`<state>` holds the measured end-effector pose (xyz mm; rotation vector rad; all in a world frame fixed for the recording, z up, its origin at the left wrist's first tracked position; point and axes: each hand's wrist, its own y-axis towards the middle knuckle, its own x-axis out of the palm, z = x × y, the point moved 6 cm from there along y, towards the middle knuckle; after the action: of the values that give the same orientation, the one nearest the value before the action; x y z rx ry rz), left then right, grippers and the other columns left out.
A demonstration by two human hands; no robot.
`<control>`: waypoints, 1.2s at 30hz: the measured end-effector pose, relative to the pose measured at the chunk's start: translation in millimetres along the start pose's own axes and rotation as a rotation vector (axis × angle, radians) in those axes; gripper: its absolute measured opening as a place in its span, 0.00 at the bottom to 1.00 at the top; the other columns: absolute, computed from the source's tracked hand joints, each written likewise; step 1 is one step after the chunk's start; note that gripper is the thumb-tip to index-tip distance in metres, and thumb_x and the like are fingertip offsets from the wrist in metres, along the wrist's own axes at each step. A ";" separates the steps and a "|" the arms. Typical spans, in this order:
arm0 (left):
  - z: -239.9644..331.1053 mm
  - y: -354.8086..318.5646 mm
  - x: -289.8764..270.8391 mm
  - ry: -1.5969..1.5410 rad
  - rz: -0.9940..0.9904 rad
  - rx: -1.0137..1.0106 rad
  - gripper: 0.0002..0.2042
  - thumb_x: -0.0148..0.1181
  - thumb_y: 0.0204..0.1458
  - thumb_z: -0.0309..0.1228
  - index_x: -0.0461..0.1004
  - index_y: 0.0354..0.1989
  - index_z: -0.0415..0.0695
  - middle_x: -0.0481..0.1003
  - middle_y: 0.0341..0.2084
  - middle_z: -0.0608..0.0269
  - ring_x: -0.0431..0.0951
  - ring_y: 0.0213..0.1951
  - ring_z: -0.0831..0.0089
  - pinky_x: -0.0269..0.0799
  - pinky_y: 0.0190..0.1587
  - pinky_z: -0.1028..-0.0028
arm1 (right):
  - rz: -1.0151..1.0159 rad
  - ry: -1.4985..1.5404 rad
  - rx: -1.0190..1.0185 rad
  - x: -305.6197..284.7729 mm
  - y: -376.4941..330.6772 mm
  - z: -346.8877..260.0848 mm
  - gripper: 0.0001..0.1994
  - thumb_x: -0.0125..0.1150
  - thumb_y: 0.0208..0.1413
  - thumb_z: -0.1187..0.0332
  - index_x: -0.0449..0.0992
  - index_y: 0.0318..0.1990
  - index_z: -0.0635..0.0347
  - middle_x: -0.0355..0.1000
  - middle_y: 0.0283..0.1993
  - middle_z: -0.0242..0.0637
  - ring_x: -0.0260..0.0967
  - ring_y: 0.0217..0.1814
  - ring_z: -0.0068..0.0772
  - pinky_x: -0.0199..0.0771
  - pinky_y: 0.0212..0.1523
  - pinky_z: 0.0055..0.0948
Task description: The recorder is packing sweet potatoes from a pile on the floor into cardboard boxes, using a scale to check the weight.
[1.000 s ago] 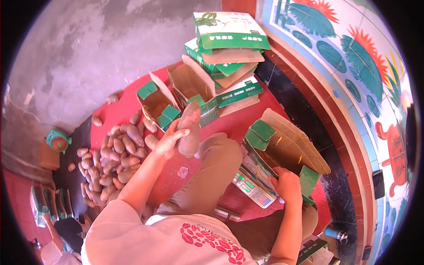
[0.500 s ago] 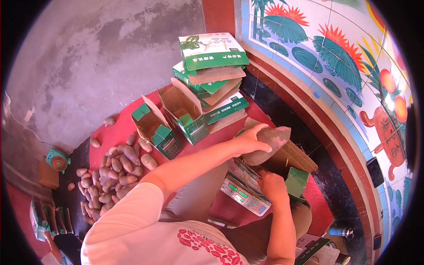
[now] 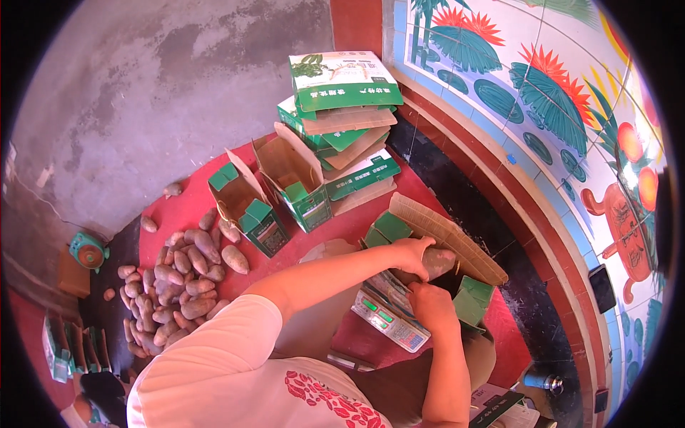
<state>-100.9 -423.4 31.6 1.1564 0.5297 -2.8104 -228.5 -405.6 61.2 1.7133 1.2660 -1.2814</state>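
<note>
Right of centre: left hand [image 3: 415,258] gripping tuber [image 3: 440,262] in open carton [image 3: 460,246] | right hand [image 3: 432,307] at carton's near edge, grip unclear | frame left: tuber heap [image 3: 171,289]

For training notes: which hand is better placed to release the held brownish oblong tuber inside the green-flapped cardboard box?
Probably the left hand: it holds the tuber at the open box; the right hand is at the near edge.
</note>
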 end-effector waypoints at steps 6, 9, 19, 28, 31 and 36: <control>8.0 7.9 11.4 0.232 -0.137 0.063 0.42 0.72 0.35 0.42 0.60 0.63 0.48 0.72 0.51 0.47 0.72 0.53 0.53 0.68 0.54 0.62 | -0.043 -0.004 0.033 0.6 0.6 2.8 0.07 0.57 0.55 0.64 0.75 0.34 0.58 0.75 0.31 0.45 0.74 0.37 0.49 0.73 0.37 0.45; 6.1 8.5 22.0 0.329 -0.256 0.090 0.38 0.71 0.37 0.42 0.65 0.61 0.50 0.71 0.54 0.52 0.72 0.55 0.57 0.67 0.56 0.64 | -0.011 0.029 0.018 1.3 0.4 2.3 0.07 0.57 0.54 0.65 0.75 0.34 0.58 0.75 0.31 0.46 0.74 0.37 0.49 0.72 0.37 0.45; 10.6 -27.3 -12.2 -0.078 0.107 0.295 0.19 0.59 0.51 0.31 0.71 0.52 0.43 0.79 0.39 0.53 0.80 0.39 0.61 0.74 0.43 0.65 | 0.013 0.014 -0.001 1.4 3.5 9.6 0.07 0.56 0.54 0.66 0.75 0.35 0.58 0.75 0.31 0.47 0.73 0.37 0.49 0.72 0.37 0.45; -19.0 -106.3 -58.8 -0.284 0.438 0.402 0.13 0.60 0.52 0.27 0.74 0.46 0.40 0.79 0.36 0.57 0.80 0.41 0.69 0.75 0.45 0.70 | 0.019 0.013 0.031 -1.7 0.9 9.1 0.08 0.59 0.53 0.65 0.76 0.33 0.60 0.75 0.33 0.47 0.73 0.38 0.51 0.71 0.39 0.46; -55.5 -140.0 -74.4 -0.454 0.580 0.307 0.10 0.59 0.54 0.25 0.75 0.45 0.39 0.79 0.35 0.59 0.79 0.41 0.74 0.75 0.44 0.73 | 0.048 0.016 0.027 -3.6 -0.3 7.7 0.08 0.61 0.51 0.65 0.76 0.33 0.60 0.75 0.33 0.47 0.73 0.38 0.51 0.72 0.39 0.45; -161.5 -188.3 -72.4 -0.384 0.850 0.093 0.10 0.60 0.52 0.26 0.75 0.43 0.40 0.79 0.32 0.58 0.80 0.36 0.71 0.75 0.39 0.72 | 0.129 -0.037 -0.031 -6.6 1.1 -2.6 0.08 0.63 0.49 0.65 0.74 0.31 0.59 0.74 0.30 0.44 0.74 0.34 0.47 0.73 0.35 0.42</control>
<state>25.7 -198.2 29.9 0.5967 -0.1164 -2.2068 -227.0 -405.8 68.3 1.7131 1.1293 -1.2064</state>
